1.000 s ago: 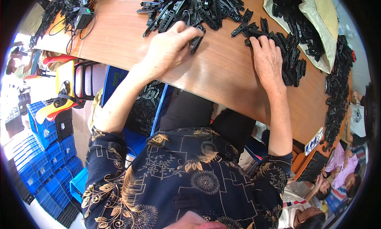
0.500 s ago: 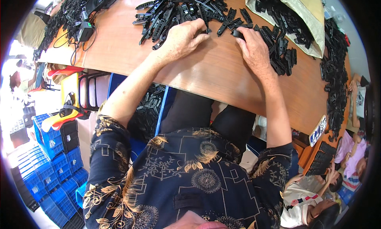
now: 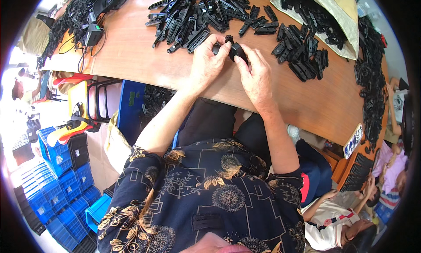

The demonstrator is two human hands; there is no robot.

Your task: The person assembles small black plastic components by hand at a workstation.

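Close together above the table's near side, my two hands meet over small black plastic parts. My left hand (image 3: 208, 63) pinches one small black plastic part (image 3: 228, 38) between thumb and fingers. Closed around a blocky black plastic part (image 3: 237, 50) is my right hand (image 3: 256, 75); its thumb presses the near face. The two parts touch or nearly touch; the fingers hide whether they are joined. Beyond my left hand spreads a heap of long black plastic parts (image 3: 188, 21). A second pile of black plastic parts (image 3: 302, 51) lies to the right of my right hand.
A pale sack (image 3: 346, 31) spills black parts at the far right of the wooden table (image 3: 144, 60). A small black device with cables (image 3: 93, 35) lies at the left. Blue crates (image 3: 66, 183) are stacked on the left floor. Other people (image 3: 337, 222) sit at the right.
Both hands have drawn back toward me and come together, each with a black plastic part in its fingers. My right hand has moved left from the right-hand pile.
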